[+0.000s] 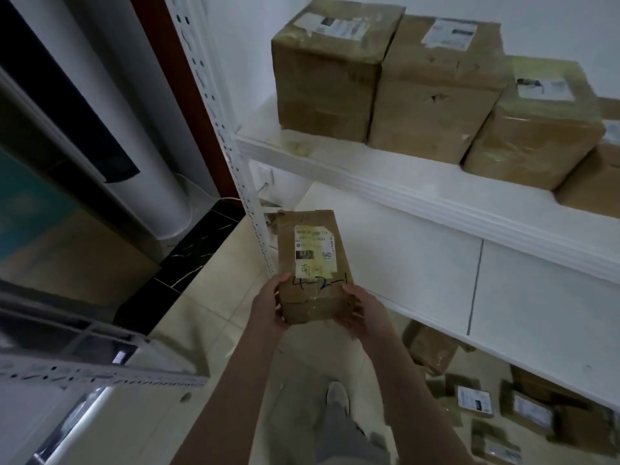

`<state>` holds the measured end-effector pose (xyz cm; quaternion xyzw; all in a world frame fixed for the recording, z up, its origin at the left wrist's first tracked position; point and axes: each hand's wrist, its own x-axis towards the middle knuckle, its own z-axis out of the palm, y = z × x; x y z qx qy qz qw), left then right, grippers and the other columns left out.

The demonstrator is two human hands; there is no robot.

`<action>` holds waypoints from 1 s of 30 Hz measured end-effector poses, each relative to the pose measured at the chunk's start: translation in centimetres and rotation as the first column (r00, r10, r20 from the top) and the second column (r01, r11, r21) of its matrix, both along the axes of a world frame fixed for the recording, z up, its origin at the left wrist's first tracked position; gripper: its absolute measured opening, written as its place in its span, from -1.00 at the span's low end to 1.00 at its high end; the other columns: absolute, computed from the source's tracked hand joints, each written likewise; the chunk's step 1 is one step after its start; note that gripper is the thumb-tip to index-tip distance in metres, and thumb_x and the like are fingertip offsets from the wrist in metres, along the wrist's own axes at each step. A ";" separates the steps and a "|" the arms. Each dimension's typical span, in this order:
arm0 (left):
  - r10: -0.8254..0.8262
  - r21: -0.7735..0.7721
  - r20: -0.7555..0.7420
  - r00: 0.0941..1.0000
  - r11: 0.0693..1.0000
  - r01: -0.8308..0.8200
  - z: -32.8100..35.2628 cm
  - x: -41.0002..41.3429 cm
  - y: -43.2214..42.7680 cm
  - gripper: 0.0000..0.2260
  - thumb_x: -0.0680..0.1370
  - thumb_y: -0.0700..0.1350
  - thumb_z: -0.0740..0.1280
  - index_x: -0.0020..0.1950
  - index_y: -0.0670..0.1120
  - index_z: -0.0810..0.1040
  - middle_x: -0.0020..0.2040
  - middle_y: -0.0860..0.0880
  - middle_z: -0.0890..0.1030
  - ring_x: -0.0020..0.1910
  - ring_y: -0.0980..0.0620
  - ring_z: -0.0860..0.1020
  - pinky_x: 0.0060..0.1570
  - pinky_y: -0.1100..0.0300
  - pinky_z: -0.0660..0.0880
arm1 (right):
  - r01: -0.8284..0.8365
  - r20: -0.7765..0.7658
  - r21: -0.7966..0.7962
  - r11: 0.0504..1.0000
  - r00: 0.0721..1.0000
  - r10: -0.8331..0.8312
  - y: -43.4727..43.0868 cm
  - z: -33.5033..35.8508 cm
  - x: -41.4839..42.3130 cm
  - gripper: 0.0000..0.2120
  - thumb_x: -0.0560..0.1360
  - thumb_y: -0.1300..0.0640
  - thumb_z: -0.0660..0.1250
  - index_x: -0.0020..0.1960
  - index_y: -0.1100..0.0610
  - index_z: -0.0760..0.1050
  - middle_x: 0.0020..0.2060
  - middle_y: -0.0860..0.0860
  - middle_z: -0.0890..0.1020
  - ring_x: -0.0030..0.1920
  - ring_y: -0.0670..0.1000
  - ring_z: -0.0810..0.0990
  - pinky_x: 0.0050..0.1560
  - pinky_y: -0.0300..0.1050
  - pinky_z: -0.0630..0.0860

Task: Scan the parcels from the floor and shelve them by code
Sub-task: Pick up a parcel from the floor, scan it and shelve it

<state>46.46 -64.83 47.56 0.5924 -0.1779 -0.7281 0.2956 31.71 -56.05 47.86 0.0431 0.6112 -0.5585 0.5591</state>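
You hold a brown parcel (pixel 312 263) in both hands. Your left hand (pixel 268 307) grips its near left corner. Your right hand (pixel 360 310) grips its near right corner. The fingers of both curl round the edges. The parcel is up in the air, lying flat, with its label (pixel 313 246) facing you. It is just in front of the white post (pixel 235 146) at the left front corner of the shelves. It is not on any shelf yet.

Under the label there is a pen code (pixel 318 282). It looks like 4-2-1. I think your job now is to read it and find its spot. The printed words are too blurry for me to read, so go by the pen marks.

The upper shelf (pixel 369 172) has a row of big boxes (pixel 436 92) from near its left end along to the right. The lower shelf (pixel 503 280) shows bare white board near its left front edge. I can see no number tags on the shelves, so check for them yourself first.

To put it down well, rest the far end on the front edge of the shelf and slide it in. Hold on with both hands until the shelf takes the weight. Turn the pen code to the front so it can be read.

More small parcels (pixel 469 397) lie on the floor under the lower shelf, so watch your foot (pixel 337 397).
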 end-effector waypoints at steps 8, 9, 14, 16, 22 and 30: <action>-0.099 0.073 0.040 0.994 0.993 0.096 -3.9 -6.6 -9.1 -0.71 0.50 0.04 0.43 0.16 -0.06 0.63 0.06 -0.10 0.61 0.07 -0.15 0.57 0.07 -0.14 0.61 | 0.069 0.072 0.061 0.996 0.995 -0.074 -9.6 -4.0 -6.1 -0.62 0.43 0.15 0.51 0.18 0.25 0.53 0.09 0.19 0.59 0.01 0.15 0.62 -0.27 -0.04 0.63; -0.110 0.083 0.061 0.992 0.991 0.105 -4.7 -7.1 -10.0 -0.69 0.49 0.06 0.44 0.16 -0.06 0.63 0.07 -0.11 0.62 0.08 -0.15 0.59 0.07 -0.16 0.61 | 0.092 0.086 0.075 0.993 0.991 -0.099 -10.6 -4.6 -6.5 -0.55 0.41 0.16 0.52 0.23 0.26 0.51 0.11 0.20 0.59 0.01 0.15 0.62 -0.29 -0.06 0.63; -0.197 0.165 0.094 0.976 0.970 0.180 -7.8 -8.6 -14.5 -0.58 0.43 0.12 0.48 0.22 -0.03 0.62 0.17 -0.14 0.61 0.18 -0.18 0.58 0.12 -0.27 0.57 | 0.142 0.133 0.109 0.984 0.979 -0.156 -14.2 -7.5 -7.3 -0.59 0.44 0.17 0.48 0.24 0.26 0.53 0.06 0.15 0.62 -0.04 0.09 0.63 -0.32 -0.08 0.64; -0.275 0.185 0.105 0.956 0.950 0.253 -8.7 -9.1 -16.6 -0.67 0.47 0.14 0.43 0.13 -0.02 0.63 0.12 -0.12 0.62 0.12 -0.16 0.58 0.14 -0.18 0.56 | 0.165 0.144 0.112 0.980 0.973 -0.181 -15.5 -8.6 -7.1 -0.61 0.46 0.16 0.47 0.24 0.26 0.54 0.00 0.13 0.63 -0.07 0.07 0.63 -0.30 -0.09 0.64; -0.450 0.110 0.244 0.859 0.893 0.436 -14.3 -11.1 -21.9 -0.56 0.50 0.18 0.34 0.26 -0.06 0.60 0.12 -0.14 0.66 0.06 -0.20 0.63 -0.17 0.00 0.55 | 0.324 0.177 0.133 0.937 0.922 -0.344 -20.1 -12.3 -6.0 -0.64 0.46 0.20 0.47 0.20 0.31 0.56 -0.13 0.14 0.64 -0.17 0.09 0.65 -0.19 -0.03 0.63; -0.468 0.048 0.267 0.843 0.879 0.474 -21.2 -10.6 -26.0 -0.62 0.50 -0.11 0.33 0.30 -0.17 0.54 0.11 -0.18 0.64 -0.02 -0.21 0.64 -0.29 0.05 0.58 | 0.464 0.180 0.200 0.863 0.848 -0.498 -23.2 -17.9 -3.6 -0.88 0.52 0.26 0.42 0.03 0.27 0.54 -0.16 0.12 0.59 -0.21 0.05 0.58 -0.19 -0.09 0.63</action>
